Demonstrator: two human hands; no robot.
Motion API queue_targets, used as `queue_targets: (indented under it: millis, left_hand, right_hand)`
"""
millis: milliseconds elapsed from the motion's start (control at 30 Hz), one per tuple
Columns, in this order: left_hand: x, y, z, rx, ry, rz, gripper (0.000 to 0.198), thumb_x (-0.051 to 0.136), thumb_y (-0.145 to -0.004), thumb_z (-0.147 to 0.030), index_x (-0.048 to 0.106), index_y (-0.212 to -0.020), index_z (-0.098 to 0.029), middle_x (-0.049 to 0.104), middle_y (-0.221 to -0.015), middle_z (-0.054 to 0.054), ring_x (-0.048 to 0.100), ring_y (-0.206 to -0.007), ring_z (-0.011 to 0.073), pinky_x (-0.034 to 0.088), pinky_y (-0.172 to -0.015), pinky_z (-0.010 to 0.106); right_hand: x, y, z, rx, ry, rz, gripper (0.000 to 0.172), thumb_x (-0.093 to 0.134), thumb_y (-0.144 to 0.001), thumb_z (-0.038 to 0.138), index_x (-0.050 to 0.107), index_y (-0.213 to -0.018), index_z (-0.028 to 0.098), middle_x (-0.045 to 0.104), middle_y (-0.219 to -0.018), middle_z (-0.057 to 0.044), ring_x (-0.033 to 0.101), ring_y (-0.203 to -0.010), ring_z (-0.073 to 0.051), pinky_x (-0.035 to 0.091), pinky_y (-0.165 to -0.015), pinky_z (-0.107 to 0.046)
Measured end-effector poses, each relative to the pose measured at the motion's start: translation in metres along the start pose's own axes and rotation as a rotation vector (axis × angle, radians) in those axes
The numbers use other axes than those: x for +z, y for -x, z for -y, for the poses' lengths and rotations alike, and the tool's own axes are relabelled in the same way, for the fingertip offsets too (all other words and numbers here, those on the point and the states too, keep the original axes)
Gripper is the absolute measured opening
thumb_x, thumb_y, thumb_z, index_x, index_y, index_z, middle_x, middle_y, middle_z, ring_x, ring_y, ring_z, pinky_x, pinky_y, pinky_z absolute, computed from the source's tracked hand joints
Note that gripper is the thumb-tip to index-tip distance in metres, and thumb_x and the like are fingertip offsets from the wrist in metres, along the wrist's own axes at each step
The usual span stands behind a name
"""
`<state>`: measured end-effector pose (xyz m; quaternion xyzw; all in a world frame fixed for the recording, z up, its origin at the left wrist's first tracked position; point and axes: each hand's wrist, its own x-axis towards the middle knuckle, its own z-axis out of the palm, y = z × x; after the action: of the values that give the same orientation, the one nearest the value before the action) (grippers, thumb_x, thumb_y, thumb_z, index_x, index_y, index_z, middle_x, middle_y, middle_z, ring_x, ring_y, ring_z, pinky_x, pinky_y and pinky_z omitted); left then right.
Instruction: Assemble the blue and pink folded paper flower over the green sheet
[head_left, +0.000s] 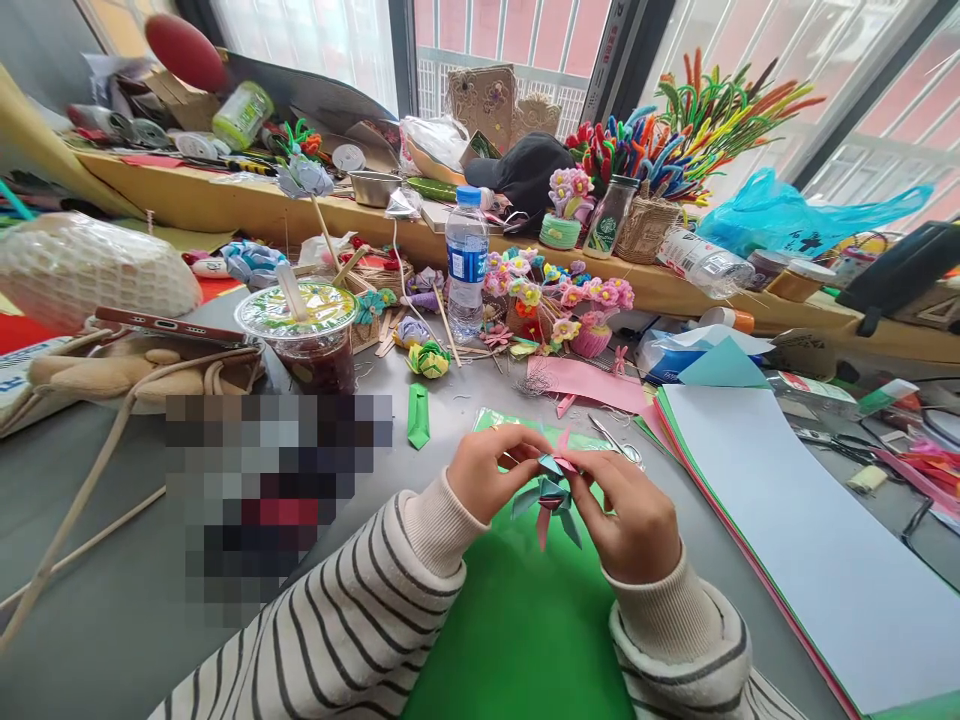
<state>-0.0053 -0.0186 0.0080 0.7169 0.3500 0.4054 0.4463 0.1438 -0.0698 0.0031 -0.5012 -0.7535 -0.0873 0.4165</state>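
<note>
Both my hands meet over a green paper sheet [517, 620] at the table's near edge. My left hand [487, 472] and my right hand [626, 510] pinch a small folded paper flower [553, 490] of teal and pink strips between their fingertips. Pointed paper ends hang down from it. Striped sleeves cover both forearms. A pair of scissors [616, 442] lies just beyond my right hand, beside a pink paper sheet [592, 382]. A folded green strip [418, 415] lies on the grey table to the left of my left hand.
A stack of coloured paper [810, 540] lies at the right. Behind stand a water bottle [466, 262], a lidded drink cup [307, 335], paper flower pots [559, 300] and a basket of pipe cleaners [675, 140]. A phone [169, 325] rests on a bag at left.
</note>
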Motion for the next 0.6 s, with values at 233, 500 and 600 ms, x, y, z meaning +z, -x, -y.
queue_targets:
  millis: [233, 500, 600]
  left_hand:
    - [0.000, -0.002, 0.003, -0.148, 0.022, 0.102, 0.011, 0.057, -0.067, -0.020, 0.062, -0.073, -0.013, 0.061, -0.062, 0.002, 0.055, -0.057, 0.0106, 0.046, -0.056, 0.021]
    - [-0.001, -0.003, 0.011, -0.167, 0.092, 0.125, 0.009, 0.060, -0.063, -0.020, 0.061, -0.067, -0.013, 0.061, -0.061, 0.002, 0.055, -0.058, 0.0106, 0.045, -0.055, 0.020]
    - [-0.001, -0.005, 0.013, -0.145, 0.069, 0.115, 0.006, 0.060, -0.062, -0.018, 0.061, -0.066, -0.013, 0.060, -0.061, 0.002, 0.054, -0.057, 0.0098, 0.045, -0.053, 0.019]
  right_hand:
    - [0.003, 0.001, -0.004, 0.062, -0.032, 0.067, 0.014, 0.048, -0.078, 0.012, 0.061, -0.082, 0.016, 0.066, -0.070, -0.002, 0.055, -0.054, -0.011, 0.043, -0.047, -0.022]
    - [0.001, -0.001, -0.008, 0.110, -0.137, 0.165, 0.013, 0.049, -0.078, 0.017, 0.062, -0.078, 0.017, 0.064, -0.064, -0.001, 0.051, -0.045, -0.009, 0.037, -0.038, -0.020]
    - [0.003, 0.000, -0.011, 0.102, -0.139, 0.193, 0.013, 0.049, -0.077, 0.017, 0.062, -0.077, 0.017, 0.066, -0.066, -0.002, 0.053, -0.045, -0.009, 0.038, -0.038, -0.020]
